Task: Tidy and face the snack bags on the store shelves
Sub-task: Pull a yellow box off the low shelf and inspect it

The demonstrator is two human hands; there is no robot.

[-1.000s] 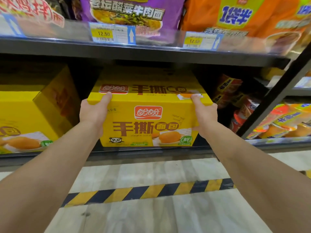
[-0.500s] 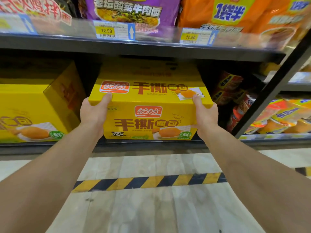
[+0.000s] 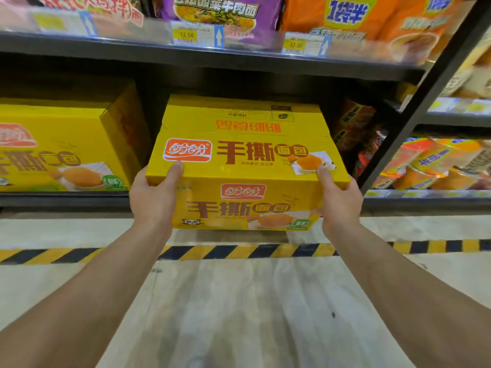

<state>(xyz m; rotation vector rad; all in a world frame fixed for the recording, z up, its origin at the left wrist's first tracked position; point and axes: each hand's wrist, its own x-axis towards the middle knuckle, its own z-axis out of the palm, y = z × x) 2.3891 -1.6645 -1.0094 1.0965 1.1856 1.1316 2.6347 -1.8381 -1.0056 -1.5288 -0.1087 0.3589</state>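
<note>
Left hand (image 3: 155, 200) and right hand (image 3: 340, 203) grip the yellow bread carton (image 3: 247, 166) by its front corners, thumbs on top; its long side parallels the lower shelf (image 3: 66, 199), front overhanging.

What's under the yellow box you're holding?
The yellow box juts past the lower shelf edge, above the floor. Left hand and right hand grip its front corners; fingers beneath, and any rear support, are hidden.

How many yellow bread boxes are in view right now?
2. One yellow bread box is in the middle, held by the left hand and right hand; the other box sits on the lower shelf to its left. Others may be hidden behind.
</note>
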